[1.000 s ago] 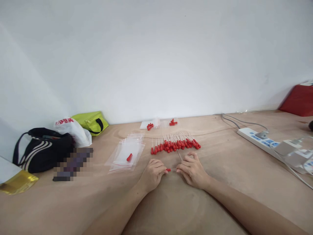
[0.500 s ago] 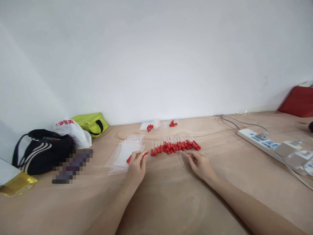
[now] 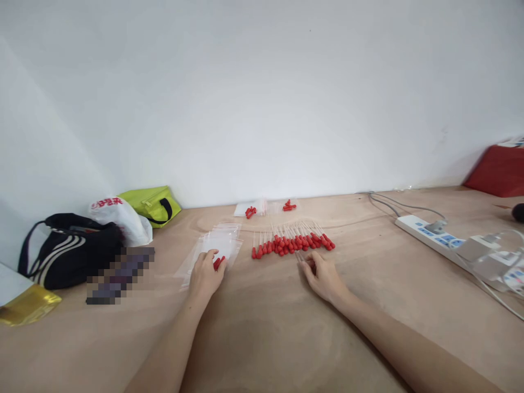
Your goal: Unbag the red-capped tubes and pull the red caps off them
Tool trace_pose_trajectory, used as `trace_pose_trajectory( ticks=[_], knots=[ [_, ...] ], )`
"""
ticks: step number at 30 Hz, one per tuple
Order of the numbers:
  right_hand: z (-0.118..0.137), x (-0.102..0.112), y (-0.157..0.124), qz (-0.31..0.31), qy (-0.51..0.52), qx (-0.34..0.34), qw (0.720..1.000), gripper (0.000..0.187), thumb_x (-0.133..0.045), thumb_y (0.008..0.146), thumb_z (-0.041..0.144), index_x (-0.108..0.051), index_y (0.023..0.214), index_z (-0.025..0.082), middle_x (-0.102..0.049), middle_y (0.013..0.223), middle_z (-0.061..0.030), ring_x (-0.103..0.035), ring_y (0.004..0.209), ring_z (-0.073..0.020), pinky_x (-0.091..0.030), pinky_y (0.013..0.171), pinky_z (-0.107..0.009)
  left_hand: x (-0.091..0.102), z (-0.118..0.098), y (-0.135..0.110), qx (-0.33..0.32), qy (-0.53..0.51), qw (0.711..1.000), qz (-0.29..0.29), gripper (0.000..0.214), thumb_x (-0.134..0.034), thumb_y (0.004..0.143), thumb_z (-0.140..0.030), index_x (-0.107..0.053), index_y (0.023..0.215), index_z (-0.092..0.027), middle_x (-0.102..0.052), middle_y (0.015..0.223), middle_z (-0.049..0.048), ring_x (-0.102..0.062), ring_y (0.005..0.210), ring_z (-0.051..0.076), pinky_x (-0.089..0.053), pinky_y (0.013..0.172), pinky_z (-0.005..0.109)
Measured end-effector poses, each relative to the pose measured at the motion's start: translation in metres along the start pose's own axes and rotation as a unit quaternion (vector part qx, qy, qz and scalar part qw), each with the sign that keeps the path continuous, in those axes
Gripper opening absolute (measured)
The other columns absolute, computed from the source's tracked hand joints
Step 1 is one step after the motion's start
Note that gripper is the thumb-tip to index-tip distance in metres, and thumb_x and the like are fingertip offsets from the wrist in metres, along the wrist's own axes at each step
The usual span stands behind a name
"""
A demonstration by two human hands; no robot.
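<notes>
My left hand (image 3: 206,274) lies flat on a stack of clear zip bags (image 3: 216,243), fingers stretched out. Two small red rubber caps (image 3: 218,262) rest on the top bag just at its fingertips. My right hand (image 3: 322,274) is on the table just in front of a row of thin clear tubes with red caps (image 3: 292,242). Its fingers are curled around a bare thin clear tube (image 3: 299,255), which points toward the row.
Two small bags with red caps (image 3: 268,207) lie near the wall. A black striped bag (image 3: 67,256), a white plastic bag (image 3: 123,218) and a green pouch (image 3: 153,203) sit at the left. A white power strip (image 3: 450,240) with cables and a red object (image 3: 497,170) are at the right.
My hands pulled a red cap off a tube and moved apart. The left carried the cap left onto the zip bags and let it go. The right moved the bare tube up toward the row.
</notes>
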State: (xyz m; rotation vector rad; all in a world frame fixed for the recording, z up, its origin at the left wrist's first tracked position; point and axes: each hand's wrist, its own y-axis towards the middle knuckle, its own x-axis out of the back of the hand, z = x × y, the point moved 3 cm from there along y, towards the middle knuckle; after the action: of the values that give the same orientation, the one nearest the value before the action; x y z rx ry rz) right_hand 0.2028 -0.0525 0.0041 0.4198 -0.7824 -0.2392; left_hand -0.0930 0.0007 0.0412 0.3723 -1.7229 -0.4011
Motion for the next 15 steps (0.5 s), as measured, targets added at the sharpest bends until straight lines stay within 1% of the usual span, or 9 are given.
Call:
trace_pose_trajectory(
  ticks=[2,4,6,8,11,15],
  knots=[
    [0.0,0.0,-0.001,0.013,0.001,-0.009,1.0,0.013,-0.041,0.078,0.031,-0.047,0.077,0.019,-0.057,0.062,-0.0018,-0.052,0.053,-0.014,-0.037,0.053,-0.025,0.003,-0.009,-0.003,-0.03,0.007,0.999,-0.033,0.029,-0.052,0.074,-0.034,-0.059,0.095,-0.016,-0.059,0.091,0.0086,-0.055,0.086,0.024,-0.042,0.074,0.033],
    [-0.001,0.0,-0.001,0.021,0.005,-0.017,1.0,0.016,-0.041,0.079,0.033,-0.048,0.079,0.019,-0.057,0.061,-0.0015,-0.051,0.052,-0.0139,-0.037,0.052,-0.025,0.005,-0.022,-0.007,-0.066,0.002,0.996,-0.06,0.025,-0.053,0.074,-0.035,-0.061,0.09,-0.018,-0.059,0.09,0.0081,-0.053,0.087,0.025,-0.041,0.075,0.034],
    [-0.001,0.0,-0.001,0.028,0.013,-0.021,0.999,0.017,-0.041,0.079,0.034,-0.049,0.079,0.018,-0.056,0.061,-0.0013,-0.051,0.053,-0.0138,-0.036,0.052,-0.025,0.004,-0.04,-0.011,-0.111,-0.019,0.992,-0.062,0.021,-0.053,0.075,-0.036,-0.063,0.085,-0.02,-0.059,0.091,0.0072,-0.053,0.088,0.024,-0.04,0.075,0.034],
    [-0.001,0.0,-0.001,0.029,0.021,-0.022,0.999,0.018,-0.041,0.079,0.034,-0.05,0.078,0.019,-0.057,0.061,-0.0012,-0.051,0.054,-0.0137,-0.036,0.052,-0.024,-0.001,-0.057,-0.014,-0.143,-0.024,0.988,-0.049,0.021,-0.053,0.076,-0.038,-0.063,0.083,-0.02,-0.059,0.093,0.0071,-0.052,0.09,0.023,-0.039,0.075,0.034],
    [0.0,0.001,-0.001,0.025,0.033,-0.02,0.999,0.018,-0.042,0.079,0.035,-0.05,0.078,0.019,-0.057,0.061,-0.0006,-0.051,0.053,-0.0133,-0.035,0.05,-0.024,-0.008,-0.074,-0.014,-0.137,-0.001,0.99,-0.023,0.024,-0.053,0.076,-0.041,-0.063,0.082,-0.02,-0.059,0.097,0.0082,-0.051,0.092,0.025,-0.037,0.075,0.037],
    [0.002,0.002,-0.001,0.03,0.05,-0.025,0.998,0.018,-0.042,0.079,0.035,-0.05,0.076,0.019,-0.057,0.059,0.0005,-0.05,0.052,-0.013,-0.034,0.048,-0.023,-0.013,-0.079,-0.01,-0.105,0.022,0.994,0.005,0.023,-0.049,0.08,-0.037,-0.063,0.081,-0.019,-0.06,0.098,0.0085,-0.05,0.093,0.026,-0.034,0.078,0.04]
  ],
)
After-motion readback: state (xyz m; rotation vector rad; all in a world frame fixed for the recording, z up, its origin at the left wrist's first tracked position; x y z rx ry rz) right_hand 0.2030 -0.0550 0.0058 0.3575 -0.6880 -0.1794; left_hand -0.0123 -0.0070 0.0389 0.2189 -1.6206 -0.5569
